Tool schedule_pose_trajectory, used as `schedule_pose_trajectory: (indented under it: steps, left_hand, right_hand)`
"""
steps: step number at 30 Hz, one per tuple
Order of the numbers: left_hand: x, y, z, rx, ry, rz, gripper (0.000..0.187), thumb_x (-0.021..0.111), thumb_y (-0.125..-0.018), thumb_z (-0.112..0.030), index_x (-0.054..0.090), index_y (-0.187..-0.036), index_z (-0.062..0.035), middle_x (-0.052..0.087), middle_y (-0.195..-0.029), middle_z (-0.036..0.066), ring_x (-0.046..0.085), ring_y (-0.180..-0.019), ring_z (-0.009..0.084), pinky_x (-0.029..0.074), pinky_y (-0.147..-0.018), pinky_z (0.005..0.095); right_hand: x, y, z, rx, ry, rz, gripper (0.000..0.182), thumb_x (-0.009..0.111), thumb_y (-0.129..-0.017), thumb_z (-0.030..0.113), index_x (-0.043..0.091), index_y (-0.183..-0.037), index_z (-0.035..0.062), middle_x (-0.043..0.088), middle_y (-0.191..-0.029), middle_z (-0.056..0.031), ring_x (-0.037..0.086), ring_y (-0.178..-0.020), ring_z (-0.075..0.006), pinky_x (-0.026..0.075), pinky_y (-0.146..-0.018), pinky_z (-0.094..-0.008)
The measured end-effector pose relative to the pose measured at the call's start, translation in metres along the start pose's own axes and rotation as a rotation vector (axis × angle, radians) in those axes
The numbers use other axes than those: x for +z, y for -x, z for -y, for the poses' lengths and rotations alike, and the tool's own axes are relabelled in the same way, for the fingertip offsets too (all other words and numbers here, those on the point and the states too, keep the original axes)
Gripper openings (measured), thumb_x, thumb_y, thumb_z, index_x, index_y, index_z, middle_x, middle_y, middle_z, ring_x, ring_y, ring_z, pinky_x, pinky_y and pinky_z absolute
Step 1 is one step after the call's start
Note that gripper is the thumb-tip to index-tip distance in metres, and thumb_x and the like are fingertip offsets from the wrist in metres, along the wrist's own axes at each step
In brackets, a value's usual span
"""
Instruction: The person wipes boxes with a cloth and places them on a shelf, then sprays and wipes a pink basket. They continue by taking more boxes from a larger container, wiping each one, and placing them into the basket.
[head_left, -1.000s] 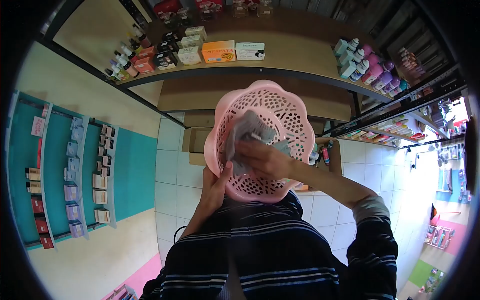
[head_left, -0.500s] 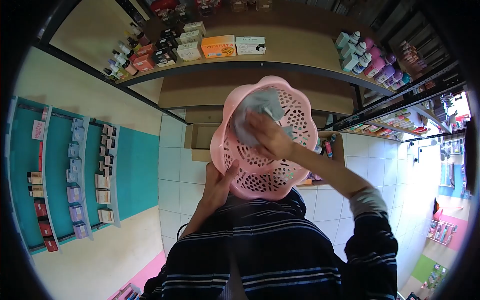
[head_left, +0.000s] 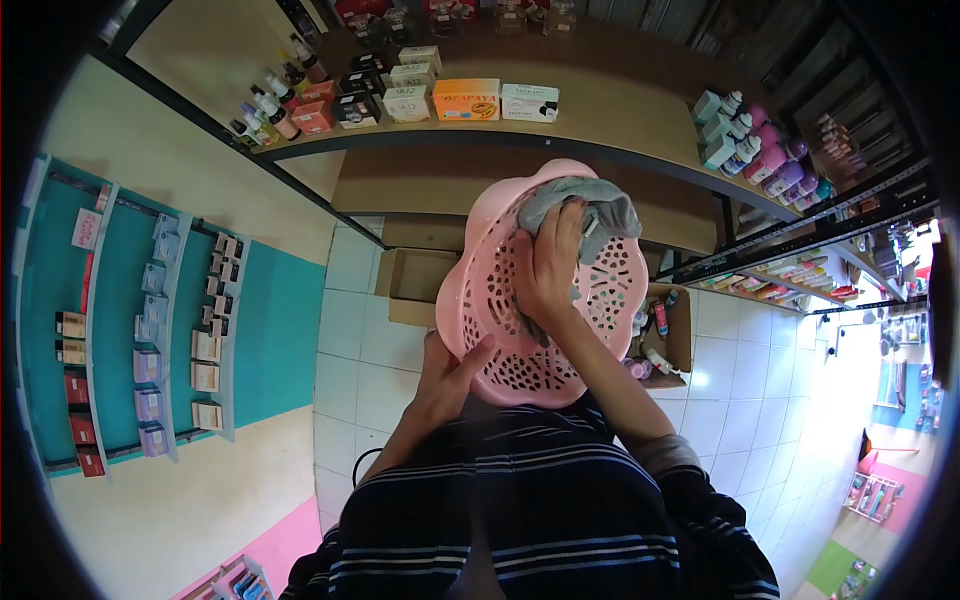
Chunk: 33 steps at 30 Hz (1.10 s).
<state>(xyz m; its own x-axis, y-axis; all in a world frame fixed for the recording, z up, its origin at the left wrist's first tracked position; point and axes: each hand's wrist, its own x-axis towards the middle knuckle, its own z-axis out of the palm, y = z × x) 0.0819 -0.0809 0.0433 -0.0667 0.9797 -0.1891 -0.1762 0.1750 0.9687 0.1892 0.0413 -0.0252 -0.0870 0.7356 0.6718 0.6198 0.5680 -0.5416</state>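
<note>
A pink perforated plastic basket [head_left: 500, 350] with a scalloped rim is held up in front of me. My left hand [head_left: 447, 373] grips its near lower rim, thumb inside. My right hand [head_left: 548, 268] presses a grey cloth [head_left: 590, 210] against the basket's inner wall near the far upper rim. The cloth bunches over the rim edge above my fingers.
A wooden shelf [head_left: 600, 120] ahead carries boxes [head_left: 466, 100] and small bottles [head_left: 270, 110]; more bottles [head_left: 750, 150] stand at its right. Open cardboard boxes [head_left: 415, 280] sit on the white tiled floor. A teal wall display [head_left: 150, 330] with small packets is at left.
My right hand with the cloth has slid from the basket's middle up to its far rim. The basket has tilted slightly; my left hand keeps its grip.
</note>
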Motion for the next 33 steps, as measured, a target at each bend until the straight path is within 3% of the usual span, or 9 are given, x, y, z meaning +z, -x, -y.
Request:
schedule_pose_trajectory:
  steps: [2,4,7,12,15,17,21,30,33]
  left_hand:
    - [0.001,0.001,0.001,0.004,0.015,-0.013,0.031,0.057,-0.083,-0.017,0.049,-0.104,0.0047,0.059,-0.089,0.009,0.055,-0.08,0.0123,0.045,-0.069,0.0253]
    - [0.0,0.001,0.004,0.001,0.026,-0.017,0.032,0.057,-0.082,-0.016,0.049,-0.105,0.0048,0.059,-0.09,0.009,0.055,-0.079,0.0125,0.045,-0.069,0.0254]
    - [0.0,0.001,0.004,0.049,0.029,-0.019,0.031,0.057,-0.082,-0.015,0.049,-0.104,0.0047,0.059,-0.091,0.009,0.055,-0.08,0.0132,0.045,-0.069,0.0253]
    - [-0.002,0.001,0.002,-0.117,-0.016,0.161,0.053,0.056,-0.08,-0.01,0.031,-0.124,0.0028,0.048,-0.113,0.013,0.047,-0.103,0.0171,0.039,-0.087,0.0294]
    - [-0.003,0.001,0.009,-0.106,0.036,0.166,0.049,0.057,-0.08,-0.009,0.035,-0.121,0.003,0.051,-0.109,0.012,0.049,-0.099,0.0162,0.04,-0.084,0.0282]
    - [0.001,0.001,0.012,-0.11,0.011,0.148,0.047,0.057,-0.08,-0.008,0.036,-0.12,0.003,0.052,-0.107,0.011,0.05,-0.097,0.0159,0.04,-0.083,0.028]
    - [-0.001,0.006,0.019,-0.071,0.008,0.138,0.043,0.056,-0.08,-0.007,0.039,-0.117,0.003,0.054,-0.103,0.01,0.052,-0.092,0.0146,0.042,-0.079,0.0271]
    - [-0.004,-0.002,0.023,-0.017,-0.177,0.209,0.038,0.055,-0.077,-0.003,0.043,-0.112,0.005,0.057,-0.097,0.01,0.054,-0.087,0.0144,0.043,-0.077,0.027]
    - [-0.005,-0.001,0.024,-0.03,-0.127,0.193,0.041,0.055,-0.076,-0.002,0.041,-0.115,0.004,0.056,-0.1,0.01,0.053,-0.09,0.0146,0.043,-0.078,0.0273]
  right_hand:
    - [-0.002,-0.002,0.008,0.008,-0.001,-0.042,0.042,0.052,-0.072,0.009,0.042,-0.106,-0.0135,0.035,-0.112,-0.035,0.029,-0.112,-0.0515,0.021,-0.097,-0.0542]
    - [-0.012,-0.01,0.024,-0.14,-0.238,0.317,0.043,0.05,-0.071,0.007,0.04,-0.107,-0.0132,0.032,-0.117,-0.0363,0.025,-0.114,-0.0535,0.017,-0.099,-0.0536]
    - [-0.023,-0.02,0.019,-0.238,-0.119,0.413,0.047,0.049,-0.072,0.008,0.038,-0.112,-0.0136,0.027,-0.124,-0.0366,0.018,-0.119,-0.0526,0.014,-0.101,-0.0525]
    - [-0.017,-0.025,-0.023,0.202,0.151,-0.151,0.046,0.049,-0.073,0.011,0.041,-0.114,-0.0089,0.031,-0.126,-0.0295,0.017,-0.125,-0.043,0.013,-0.101,-0.0515]
    - [-0.037,-0.05,-0.006,0.095,0.161,-0.25,0.041,0.049,-0.075,0.016,0.044,-0.109,-0.0061,0.044,-0.114,-0.0231,0.034,-0.114,-0.0413,0.018,-0.099,-0.0503]
    - [-0.034,-0.052,0.003,-0.24,-0.049,-0.017,0.03,0.049,-0.074,0.015,0.051,-0.098,-0.0027,0.053,-0.101,-0.0177,0.045,-0.101,-0.035,0.026,-0.093,-0.0459]
    - [-0.041,-0.063,0.019,-0.284,-0.174,0.036,0.019,0.049,-0.073,0.014,0.054,-0.085,-0.0004,0.056,-0.085,-0.0147,0.05,-0.084,-0.0304,0.033,-0.081,-0.0431]
    - [-0.061,-0.07,-0.034,-0.045,0.008,0.05,0.019,0.048,-0.075,0.016,0.056,-0.066,-0.0003,0.053,-0.063,-0.0144,0.051,-0.062,-0.0299,0.037,-0.059,-0.0379]
    - [-0.06,-0.068,-0.042,0.369,-0.116,0.055,0.023,0.047,-0.075,0.017,0.056,-0.064,-0.0011,0.052,-0.061,-0.0173,0.051,-0.06,-0.0334,0.037,-0.055,-0.0407]
